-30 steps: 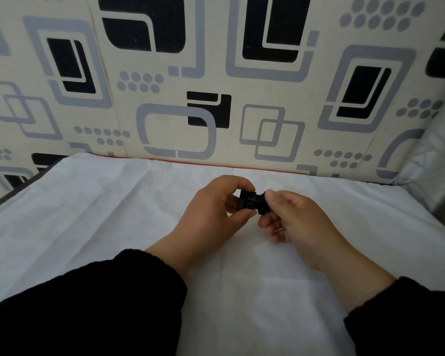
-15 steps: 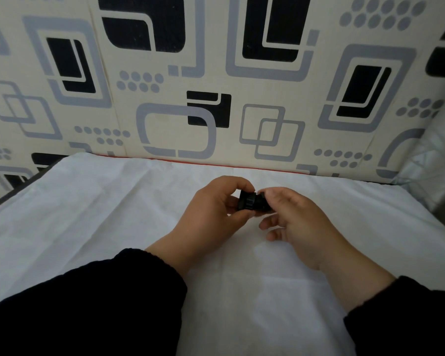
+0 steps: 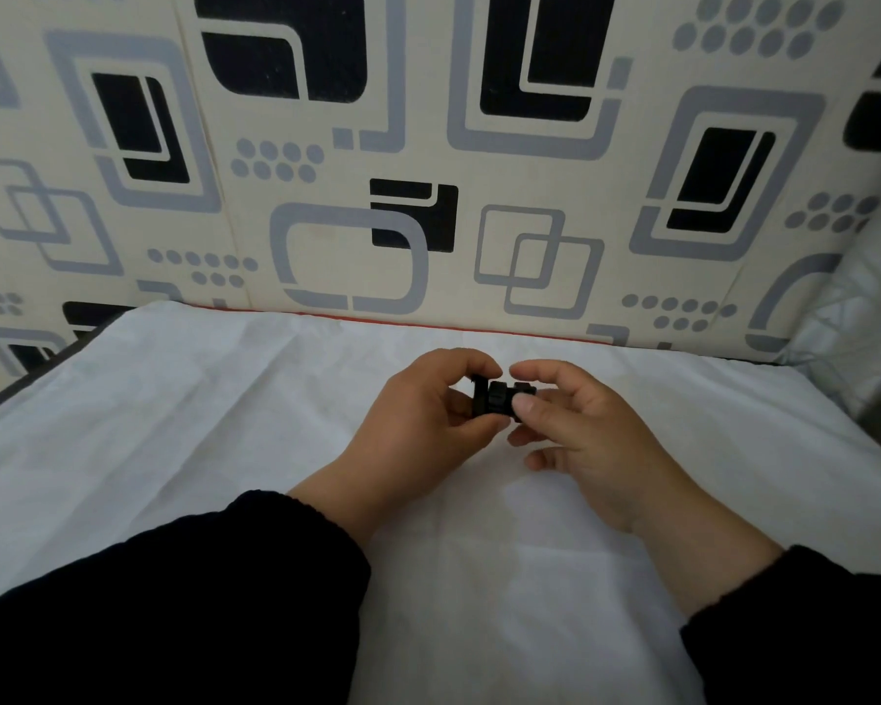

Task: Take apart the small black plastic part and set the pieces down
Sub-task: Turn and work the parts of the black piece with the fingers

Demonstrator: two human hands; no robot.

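Observation:
A small black plastic part [image 3: 499, 399] is held in the air just above the white cloth, in the middle of the view. My left hand [image 3: 418, 429] pinches its left end between thumb and forefinger. My right hand [image 3: 581, 429] grips its right end, thumb on the near side and forefinger over the top. The part still looks like one piece, and my fingers hide much of it. Both forearms wear black sleeves.
A white cloth [image 3: 225, 450] covers the table. Behind it stands a patterned cream, grey and black wall panel [image 3: 428, 145]. A crinkled silver sheet [image 3: 865, 348] lies at the right edge. The table's dark edge [image 3: 31, 379] shows at the far left.
My right hand has shifted its grip: the forefinger lifted over the top of the part and the thumb came to the near side. More of the part's left end shows now.

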